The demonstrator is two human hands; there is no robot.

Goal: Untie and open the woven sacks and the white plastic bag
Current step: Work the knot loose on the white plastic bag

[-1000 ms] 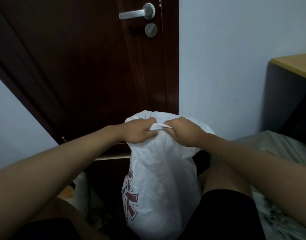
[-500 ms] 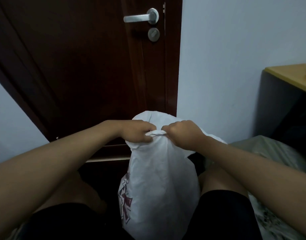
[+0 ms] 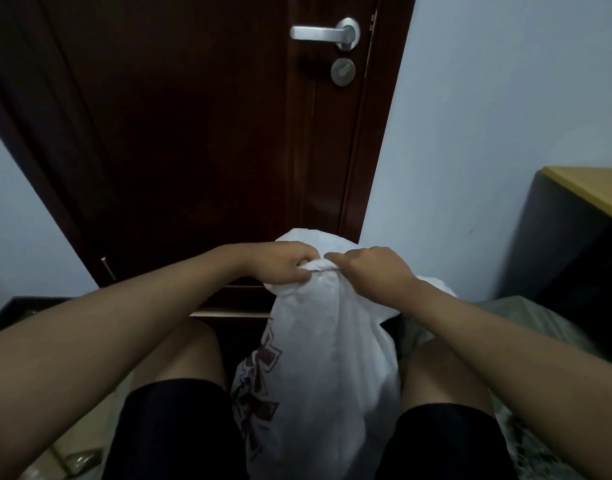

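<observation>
I have the white plastic bag [image 3: 327,368] standing upright between my knees, in front of the dark door [image 3: 200,133], its printed side turned toward my left leg. Both hands are at its gathered neck: my left hand [image 3: 280,266] has its fingers curled round the bunched plastic on its side, and my right hand [image 3: 370,268] pinches the twisted roll [image 3: 320,270] of plastic that runs between the two. The hands sit close, nearly touching. I cannot tell from here whether this roll is a true knot or only a twist, since my fingers cover most of it. I judge the step in hand to be loosening that tie, and to do it well I want the left hand to anchor the neck firmly while the right works one strand free with the fingertips, rather than both hands pulling apart, which would likely tighten a knot or tear the thin film. Small picks at the loosest loop, then feeding slack through, should serve better than force. The bag looks full and soft, so I keep my knees against it to stop it slumping while I work. A pale sack [image 3: 505,317] lies just beyond my right knee, not yet touched by either hand.
</observation>
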